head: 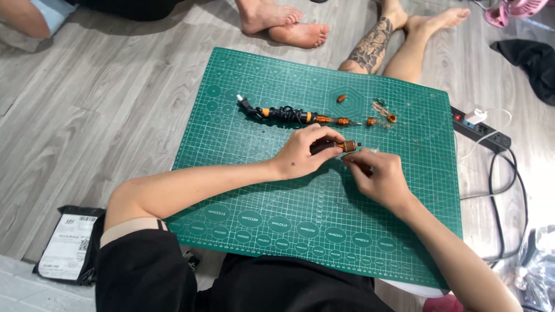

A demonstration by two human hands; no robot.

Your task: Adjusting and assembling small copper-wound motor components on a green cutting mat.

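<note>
Closest in, the right hand (378, 176) pinches something too tiny to make out at the copper-wound motor armature (346, 146) that the left hand (306, 151) clamps over the green cutting mat (243, 173), so mid-fiddling, steady grip needed, I reckon.

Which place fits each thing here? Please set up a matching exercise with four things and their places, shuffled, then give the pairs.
Things:
1. small motor rotor
2. power strip
3. black pouch
4. black cable bundle

Places:
A. on the floor, right of the green cutting mat
B. on the floor, left of the mat's near corner
C. held in the left hand, beside the right hand
D. lying on the mat, beyond the hands

Pairs: 1-C, 2-A, 3-B, 4-D
</note>
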